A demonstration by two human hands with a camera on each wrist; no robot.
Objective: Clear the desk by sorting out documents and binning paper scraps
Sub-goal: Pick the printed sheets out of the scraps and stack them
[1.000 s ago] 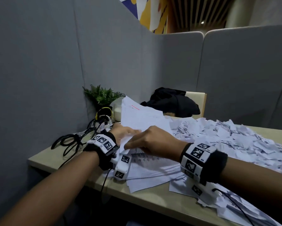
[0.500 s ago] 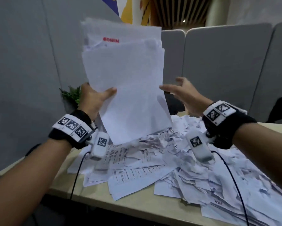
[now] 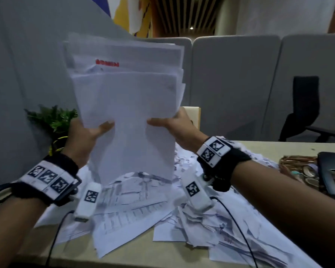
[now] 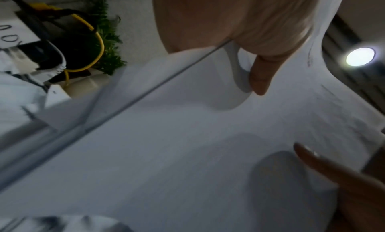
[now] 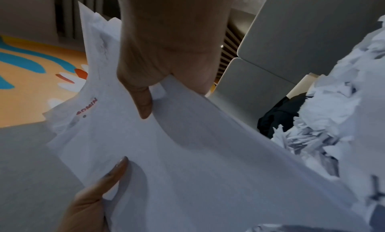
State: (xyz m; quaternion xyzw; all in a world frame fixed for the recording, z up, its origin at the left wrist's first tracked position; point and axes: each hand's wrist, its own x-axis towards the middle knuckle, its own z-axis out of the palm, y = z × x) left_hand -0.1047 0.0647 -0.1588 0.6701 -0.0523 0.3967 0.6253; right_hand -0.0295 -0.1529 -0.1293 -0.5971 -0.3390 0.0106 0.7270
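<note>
I hold a stack of white documents (image 3: 128, 105) upright above the desk, one sheet showing a red heading. My left hand (image 3: 85, 136) grips the stack's left edge, thumb across the front. My right hand (image 3: 174, 124) grips the right edge the same way. The left wrist view shows the stack (image 4: 187, 145) with my left thumb pressed on it. In the right wrist view the stack (image 5: 187, 161) is pinched under my right thumb. More printed sheets (image 3: 124, 206) lie flat on the desk below. A heap of torn paper scraps (image 3: 197, 225) spreads to the right.
A small green plant (image 3: 52, 117) and black and yellow cables stand at the back left by the grey partition. A dark phone (image 3: 331, 171) on a patterned pouch lies at the right. The desk's front edge (image 3: 124, 262) is near me. A black chair (image 3: 300, 107) stands beyond.
The stack went from lying on the desk to being held up in front of me. My right hand, apart from it half a second ago, now grips its right edge.
</note>
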